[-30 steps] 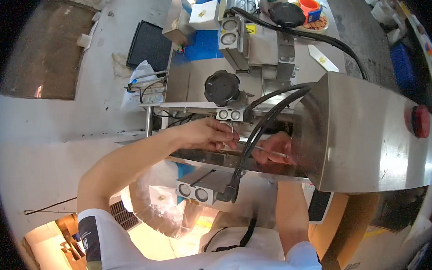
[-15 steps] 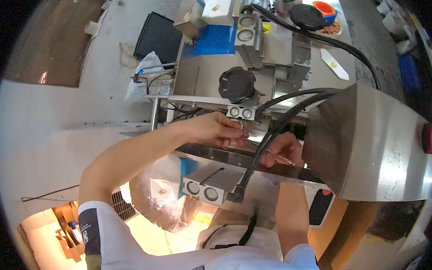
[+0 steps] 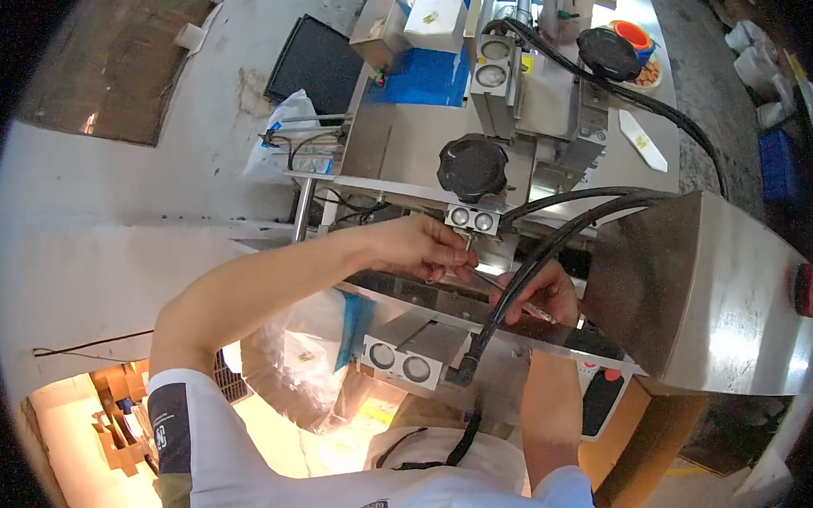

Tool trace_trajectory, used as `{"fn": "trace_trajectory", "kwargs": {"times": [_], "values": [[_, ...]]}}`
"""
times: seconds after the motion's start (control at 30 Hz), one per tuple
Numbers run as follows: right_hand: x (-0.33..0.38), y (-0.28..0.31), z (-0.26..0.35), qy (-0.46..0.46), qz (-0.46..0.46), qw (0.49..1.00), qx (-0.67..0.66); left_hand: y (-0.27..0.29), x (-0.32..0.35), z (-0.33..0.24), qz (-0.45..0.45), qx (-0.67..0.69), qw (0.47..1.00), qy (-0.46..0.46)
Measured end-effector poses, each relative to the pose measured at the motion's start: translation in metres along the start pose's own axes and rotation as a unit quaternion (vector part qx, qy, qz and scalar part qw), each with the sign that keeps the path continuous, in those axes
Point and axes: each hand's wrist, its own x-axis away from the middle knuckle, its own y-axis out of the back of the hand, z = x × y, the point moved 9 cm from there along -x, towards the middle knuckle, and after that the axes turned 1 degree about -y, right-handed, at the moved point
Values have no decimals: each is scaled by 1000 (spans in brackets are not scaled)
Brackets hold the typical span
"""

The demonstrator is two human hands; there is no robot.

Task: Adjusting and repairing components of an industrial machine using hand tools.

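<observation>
My left hand reaches in under the small metal block with two round ports. Its fingers are pinched together beside a short upright pin below that block; what they grip is too small to tell. From those fingertips a slim metal rod-like tool slants down to the right. My right hand closes round the other end of this tool, partly behind thick black cables. A black knob sits just above the ported block.
A steel box with a red button stands on the right. Nearer me is a second two-port block on a steel bar. Beyond are white boxes on a blue sheet, a black lid and an orange-rimmed container.
The whole view has shifted, so the machine appears slightly farther right and lower. Both hands keep nearly the same place against the machine, with the tool still between them.
</observation>
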Motion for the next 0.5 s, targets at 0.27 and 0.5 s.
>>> {"fn": "trace_trajectory", "kwargs": {"times": [0.27,0.5], "values": [[-1,-3,-15,-180,157,971,12,-1,-2,-5,-4,6,1000,1],[-15,-31,-13,-182,169,968,-47,2,-1,-1,-14,35,999,-12]]}}
